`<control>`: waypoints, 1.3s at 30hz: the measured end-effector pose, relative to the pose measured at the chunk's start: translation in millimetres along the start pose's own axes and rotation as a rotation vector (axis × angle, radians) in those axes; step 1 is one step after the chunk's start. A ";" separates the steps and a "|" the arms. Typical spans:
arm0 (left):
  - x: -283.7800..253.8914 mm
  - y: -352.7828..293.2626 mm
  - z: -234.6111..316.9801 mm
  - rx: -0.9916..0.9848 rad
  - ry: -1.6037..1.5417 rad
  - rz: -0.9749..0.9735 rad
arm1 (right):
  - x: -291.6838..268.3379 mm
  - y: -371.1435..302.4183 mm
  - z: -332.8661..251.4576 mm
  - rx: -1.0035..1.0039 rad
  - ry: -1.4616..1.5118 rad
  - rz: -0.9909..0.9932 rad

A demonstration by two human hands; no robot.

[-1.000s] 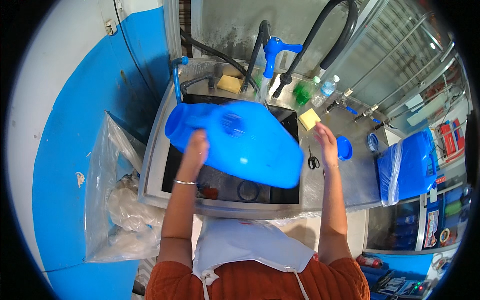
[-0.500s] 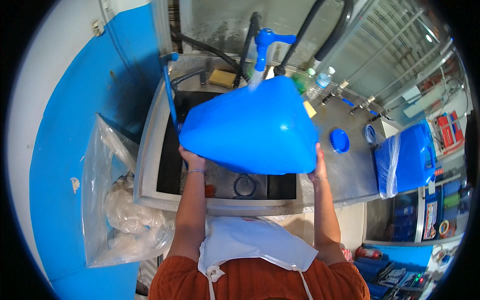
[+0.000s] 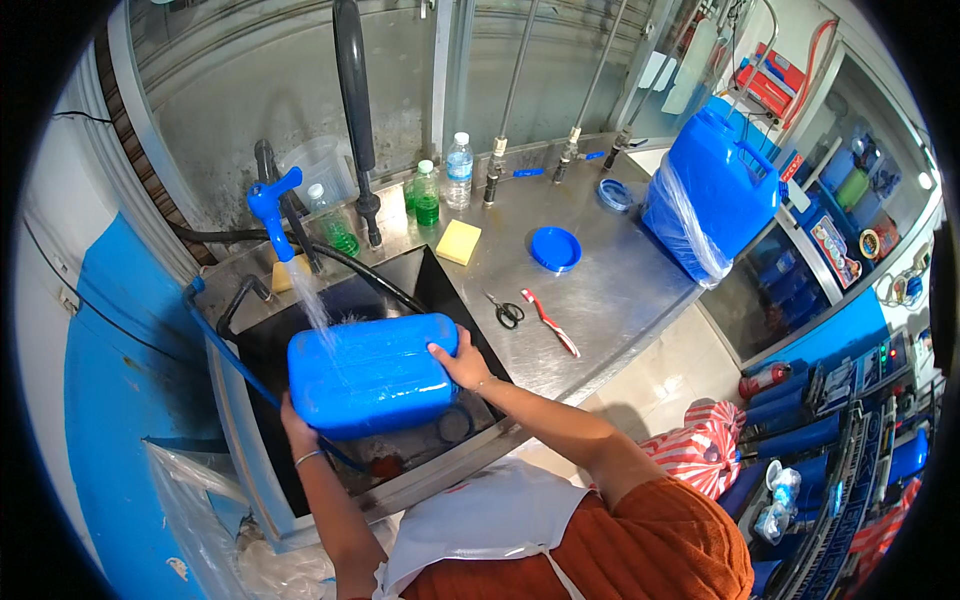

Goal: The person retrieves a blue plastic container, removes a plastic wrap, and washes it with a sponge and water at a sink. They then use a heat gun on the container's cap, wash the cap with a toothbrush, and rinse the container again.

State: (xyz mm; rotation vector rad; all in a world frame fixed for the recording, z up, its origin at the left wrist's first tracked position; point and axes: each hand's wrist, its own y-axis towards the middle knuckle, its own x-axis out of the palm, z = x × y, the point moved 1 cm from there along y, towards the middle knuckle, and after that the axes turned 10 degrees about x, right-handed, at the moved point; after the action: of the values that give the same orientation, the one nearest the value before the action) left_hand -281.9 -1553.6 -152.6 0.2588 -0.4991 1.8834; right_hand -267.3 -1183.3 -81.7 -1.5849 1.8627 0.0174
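A blue plastic jerrycan (image 3: 372,378) lies on its side over the dark sink (image 3: 455,300), held between my two hands. My left hand (image 3: 299,428) grips its lower left end. My right hand (image 3: 464,364) is closed round its right end, thumb on the upper side. From the blue-handled tap (image 3: 276,212) a stream of water runs onto the jerrycan's far left side. Wet streaks shine on its surface. A coiled ring (image 3: 455,424) shows in the basin below, partly hidden by the jerrycan.
Right of the sink, black scissors (image 3: 509,316), a red-and-white brush (image 3: 550,323), a yellow sponge (image 3: 458,242) and a round blue lid (image 3: 556,249) lie on the steel counter. Bottles (image 3: 427,194) stand behind. A second jerrycan (image 3: 712,180), partly wrapped in clear plastic, stands far right.
The view has swung right, showing more counter. The jerrycan has been lowered and turned, and both hands keep hold of it. Water still runs onto it.
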 end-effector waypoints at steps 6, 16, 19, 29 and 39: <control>17.7 0.2 75.5 0.328 1.086 -0.087 | 2.4 -34.4 -149.2 -0.596 -0.158 0.053; 34.0 -20.3 59.4 0.635 1.732 0.092 | 37.4 -104.4 -296.9 -0.971 0.497 0.245; 38.1 -22.5 58.0 0.690 1.795 0.125 | 31.3 -78.7 -293.7 -0.848 0.917 -0.150; 31.1 -6.7 54.1 0.732 1.761 0.038 | 17.5 -116.7 -280.7 -1.093 0.423 -0.163; 45.8 -36.6 62.7 0.611 1.695 0.158 | 24.9 -59.9 -168.1 -1.046 -0.382 -0.517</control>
State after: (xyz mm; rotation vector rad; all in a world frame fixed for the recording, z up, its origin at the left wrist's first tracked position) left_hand -268.1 -1533.1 -70.4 -0.9721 1.2113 1.6777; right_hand -296.0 -1291.8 59.3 -2.4628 1.0966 1.1261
